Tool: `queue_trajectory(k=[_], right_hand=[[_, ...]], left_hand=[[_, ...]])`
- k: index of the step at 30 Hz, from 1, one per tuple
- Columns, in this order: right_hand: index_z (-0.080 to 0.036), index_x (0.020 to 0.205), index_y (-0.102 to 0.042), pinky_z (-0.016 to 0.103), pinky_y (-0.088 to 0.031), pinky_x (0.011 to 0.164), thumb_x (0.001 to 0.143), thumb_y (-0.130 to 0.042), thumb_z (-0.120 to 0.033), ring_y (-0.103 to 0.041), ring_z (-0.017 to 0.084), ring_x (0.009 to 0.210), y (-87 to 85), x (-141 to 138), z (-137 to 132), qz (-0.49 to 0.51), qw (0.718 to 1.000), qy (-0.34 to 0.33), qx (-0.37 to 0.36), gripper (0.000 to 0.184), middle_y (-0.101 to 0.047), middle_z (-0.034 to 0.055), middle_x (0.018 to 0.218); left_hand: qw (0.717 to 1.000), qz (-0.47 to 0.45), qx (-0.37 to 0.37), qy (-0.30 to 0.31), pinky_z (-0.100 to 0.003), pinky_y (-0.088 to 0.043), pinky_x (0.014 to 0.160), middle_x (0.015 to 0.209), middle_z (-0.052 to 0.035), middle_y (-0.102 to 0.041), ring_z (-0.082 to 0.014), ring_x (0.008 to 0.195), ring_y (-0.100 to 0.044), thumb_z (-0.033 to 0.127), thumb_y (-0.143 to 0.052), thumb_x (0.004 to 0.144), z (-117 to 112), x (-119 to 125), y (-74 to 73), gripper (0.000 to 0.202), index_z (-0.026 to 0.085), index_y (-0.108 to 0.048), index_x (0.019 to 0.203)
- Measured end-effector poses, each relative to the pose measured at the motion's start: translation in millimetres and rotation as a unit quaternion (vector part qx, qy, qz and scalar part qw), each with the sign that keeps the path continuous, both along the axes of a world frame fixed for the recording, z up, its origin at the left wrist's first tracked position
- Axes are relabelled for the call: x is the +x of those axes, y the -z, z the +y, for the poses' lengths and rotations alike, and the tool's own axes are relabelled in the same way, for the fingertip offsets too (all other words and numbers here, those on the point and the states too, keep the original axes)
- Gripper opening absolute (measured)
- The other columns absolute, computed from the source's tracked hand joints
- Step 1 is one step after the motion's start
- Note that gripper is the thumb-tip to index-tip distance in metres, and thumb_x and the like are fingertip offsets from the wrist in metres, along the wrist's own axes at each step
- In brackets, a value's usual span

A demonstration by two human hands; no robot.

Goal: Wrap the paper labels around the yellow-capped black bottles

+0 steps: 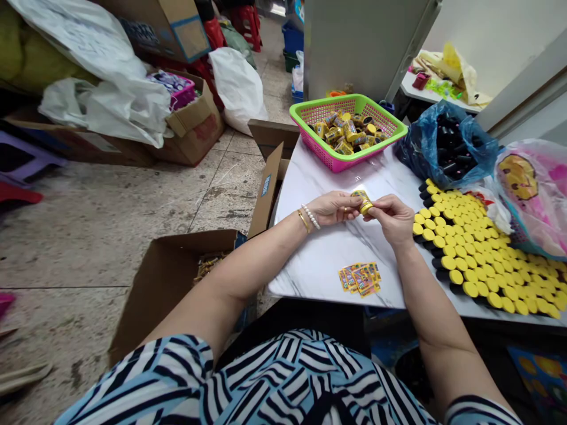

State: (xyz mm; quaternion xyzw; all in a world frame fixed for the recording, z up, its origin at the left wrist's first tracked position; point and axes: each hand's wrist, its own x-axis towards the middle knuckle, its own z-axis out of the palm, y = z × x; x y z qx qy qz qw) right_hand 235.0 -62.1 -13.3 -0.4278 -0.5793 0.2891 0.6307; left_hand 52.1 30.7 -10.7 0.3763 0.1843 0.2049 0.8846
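Note:
Above the middle of the white marbled table, my left hand [339,206] and my right hand [392,217] pinch one small yellow-capped container [364,202] between them. A colourful label shows on its side; the fingers cover part of it. Nearer the table's front edge lies a small pile of yellow printed labels [361,278]. To the right of my right hand stand many black containers with yellow caps [469,242], packed close together. Beyond my hands, a pink and green basket [330,159] holds labelled containers [349,131].
A blue plastic bag [411,139] of black containers and a printed pink bag [544,206] sit at the table's right. Open cardboard boxes [155,265] stand on the floor to the left, one against the table. White sacks [239,88] lie farther back.

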Motion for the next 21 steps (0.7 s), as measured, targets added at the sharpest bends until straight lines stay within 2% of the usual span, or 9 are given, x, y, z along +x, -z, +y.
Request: queue_trajectory(k=[4,8,11,13,15,18,21], right_hand=[[-0.025,0.108,-0.074,0.037,-0.071,0.071,0.085,-0.082,-0.033,-0.074,0.016,0.079,1.2,1.9,0.6,-0.053,0.998,-0.010,-0.031,0.026,-0.067,0.0001,0.100],[-0.024,0.094,-0.077,0.037,-0.069,0.071,0.083,-0.084,-0.032,-0.071,0.016,0.077,1.8,1.0,0.0,-0.081,0.996,0.040,0.021,0.016,-0.064,0.0001,0.090],[-0.026,0.099,-0.078,0.036,-0.067,0.072,0.083,-0.084,-0.032,-0.071,0.017,0.081,0.3,-0.2,-0.8,-0.109,0.992,0.051,0.022,0.018,-0.066,0.0015,0.094],[-0.029,0.105,-0.080,0.035,-0.065,0.074,0.084,-0.082,-0.033,-0.070,0.018,0.088,-1.3,0.0,-1.4,-0.154,0.986,0.059,0.014,0.021,-0.067,0.0030,0.101],[-0.029,0.102,-0.081,0.036,-0.063,0.077,0.084,-0.083,-0.034,-0.069,0.018,0.088,-2.0,1.0,-1.9,-0.188,0.979,0.077,0.020,0.019,-0.068,0.0030,0.099],[-0.028,0.093,-0.082,0.039,-0.062,0.081,0.083,-0.084,-0.034,-0.068,0.019,0.083,-1.0,3.2,-2.1,-0.199,0.973,0.110,0.038,0.012,-0.069,0.0020,0.088],[-0.028,0.098,-0.081,0.040,-0.062,0.085,0.085,-0.082,-0.035,-0.069,0.019,0.087,-0.4,4.8,-1.5,-0.194,0.974,0.108,0.042,0.015,-0.070,0.0024,0.093]], left_hand=[[1.000,-0.006,0.002,0.007,-0.014,-0.041,0.048,0.074,-0.0046,-0.068,-0.0034,0.055,-0.054,0.036,-0.095,0.071,-2.4,2.8,2.0,0.039,0.007,-0.074,0.086],[1.000,-0.005,-0.003,0.012,-0.012,-0.026,0.038,0.064,0.0003,-0.059,0.0002,0.044,-0.041,0.043,-0.092,0.073,-5.6,3.8,0.2,0.043,0.007,-0.072,0.085],[1.000,0.017,0.002,0.006,-0.013,-0.017,0.035,0.057,0.0037,-0.053,0.0015,0.039,-0.033,0.041,-0.090,0.076,-7.4,3.1,-2.6,0.039,0.008,-0.069,0.080],[0.999,0.033,0.008,0.005,-0.014,-0.015,0.034,0.054,0.0045,-0.051,0.0015,0.037,-0.031,0.041,-0.089,0.077,-8.8,2.9,-3.5,0.040,0.009,-0.066,0.077],[0.999,0.041,0.009,0.010,-0.014,-0.016,0.033,0.054,0.0042,-0.052,0.0014,0.035,-0.032,0.042,-0.088,0.077,-10.7,3.2,-3.6,0.040,0.009,-0.065,0.077],[0.999,0.044,0.003,0.013,-0.014,-0.017,0.033,0.054,0.0032,-0.054,0.0014,0.034,-0.033,0.041,-0.087,0.080,-13.5,4.1,-5.0,0.039,0.008,-0.066,0.078],[0.999,0.039,-0.013,-0.006,-0.014,-0.016,0.032,0.052,0.0029,-0.055,0.0011,0.033,-0.031,0.042,-0.081,0.087,-14.2,4.7,-8.0,0.036,0.009,-0.067,0.079]])
